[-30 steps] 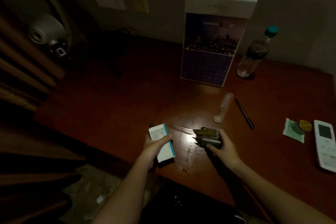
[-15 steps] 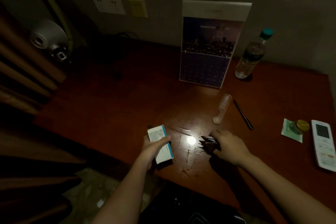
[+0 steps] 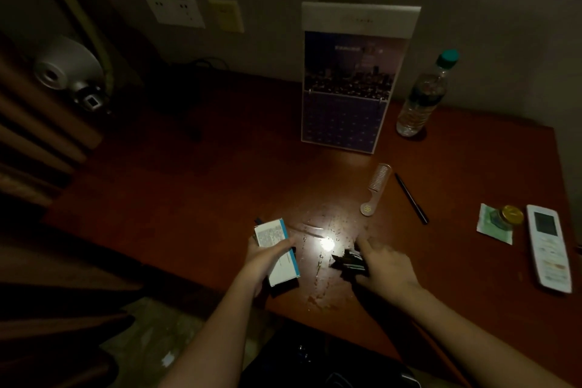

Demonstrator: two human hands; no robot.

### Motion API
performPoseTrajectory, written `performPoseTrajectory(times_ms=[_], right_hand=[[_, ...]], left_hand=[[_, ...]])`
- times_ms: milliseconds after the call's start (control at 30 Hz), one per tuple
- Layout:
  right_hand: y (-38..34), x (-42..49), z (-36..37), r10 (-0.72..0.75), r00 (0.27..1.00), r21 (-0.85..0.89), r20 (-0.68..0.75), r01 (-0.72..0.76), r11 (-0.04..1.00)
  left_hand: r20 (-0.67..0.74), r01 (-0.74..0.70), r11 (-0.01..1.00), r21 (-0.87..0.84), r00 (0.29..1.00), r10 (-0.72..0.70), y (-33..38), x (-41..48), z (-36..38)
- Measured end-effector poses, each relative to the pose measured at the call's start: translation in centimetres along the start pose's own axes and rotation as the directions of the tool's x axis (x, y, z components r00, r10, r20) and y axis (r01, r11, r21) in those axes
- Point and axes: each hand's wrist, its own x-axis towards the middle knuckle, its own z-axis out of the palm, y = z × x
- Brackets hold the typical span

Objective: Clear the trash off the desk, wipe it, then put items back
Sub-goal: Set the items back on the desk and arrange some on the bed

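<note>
Since a second ago the right hand (image 3: 389, 264) has lowered the dark wrappers (image 3: 345, 261) onto the desk (image 3: 189, 198), well in front of the calendar (image 3: 352, 82); it lies over them, blurred, forefinger straight, grip unclear. The left hand (image 3: 267, 258) grips a white-and-blue box (image 3: 277, 249), in front and left of the calendar. Crumbs (image 3: 333, 227) lie between box and wrappers.

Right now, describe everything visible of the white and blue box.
The box is a small flat carton, seemingly cardboard, white on its broad face with fine print too small to read and a blue band along its right edge. It lies tilted, long axis pointing away from the person, over the near edge of the desk. The left hand grips it, thumb across its face.
</note>
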Motion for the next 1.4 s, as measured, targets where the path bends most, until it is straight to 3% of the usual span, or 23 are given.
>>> performPoseTrajectory(times_ms=[167,267,400,533,700,767,1033,1167,1400], right_hand=[[0.1,0.3,1.2,-0.013,1.0,0.057,0.023,0.012,0.998],[0.9,0.0,0.8,0.098,0.995,0.323,0.018,-0.099,0.941],[4.6,-0.7,-0.6,0.434,0.9,0.785,0.047,-0.302,0.541],[10.3,-0.4,-2.4,0.664,0.746,0.901,0.053,-0.322,0.291],[15.7,1.2,-2.7,0.727,0.668,0.925,0.161,-0.359,0.124],[16.8,1.7,-2.6,0.741,0.653,0.914,0.156,-0.379,0.142],[17.7,2.4,-0.4,0.771,0.637,0.711,0.009,-0.546,0.444],[16.3,1.4,-0.6,0.807,0.59,0.639,-0.012,-0.616,0.461],[15.2,-0.4,-0.7,0.812,0.579,0.625,-0.076,-0.606,0.491]], left_hand=[[0.026,0.001,0.999,0.037,1.0,-0.002,0.0,0.0,1.3],[0.036,-0.018,0.997,0.081,0.999,0.015,0.6,0.1,2.5],[0.098,-0.044,0.992,0.121,0.995,0.032,1.6,0.1,5.0],[0.138,-0.041,0.988,0.147,0.99,0.02,2.3,0.3,7.5],[0.169,-0.041,0.981,0.19,0.986,0.009,2.8,0.6,9.9],[0.172,-0.043,0.975,0.219,0.985,0.005,3.1,0.6,10.6],[0.162,-0.003,0.98,0.201,0.986,-0.03,3.4,0.9,11.6],[0.184,0.004,0.984,0.18,0.982,-0.038,3.5,0.6,11.8],[0.19,-0.006,0.986,0.167,0.981,-0.027,3.3,0.5,10.8]])
